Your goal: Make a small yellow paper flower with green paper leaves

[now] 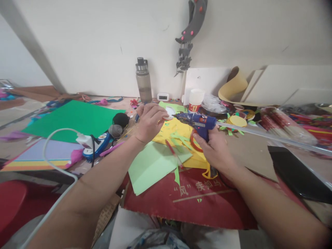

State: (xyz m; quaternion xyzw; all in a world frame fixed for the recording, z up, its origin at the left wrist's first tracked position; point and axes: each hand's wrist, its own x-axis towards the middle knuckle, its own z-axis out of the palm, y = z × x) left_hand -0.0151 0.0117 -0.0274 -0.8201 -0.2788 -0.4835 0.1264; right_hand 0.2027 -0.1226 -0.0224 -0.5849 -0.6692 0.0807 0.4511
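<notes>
My right hand [216, 147] grips a blue hot glue gun [198, 122] with an orange trigger, and a long clear glue stick [259, 133] runs out of its back. The gun's nozzle points left and reaches a small white round piece [170, 112] with a reddish edge. My left hand [151, 119] pinches that piece by its near side. Below both hands lie light green paper sheets [155, 166], yellow paper [166, 129] with green scraps, and a red pen [173, 152]. Whether glue is coming out is too small to tell.
A water bottle [144, 81], a small white clock [163, 97] and a paper cup [195, 100] stand along the wall. To the left are a green sheet [75, 119] and a blue power strip [97, 147] with a white cable. A red cardboard sheet [192, 211] covers the front edge.
</notes>
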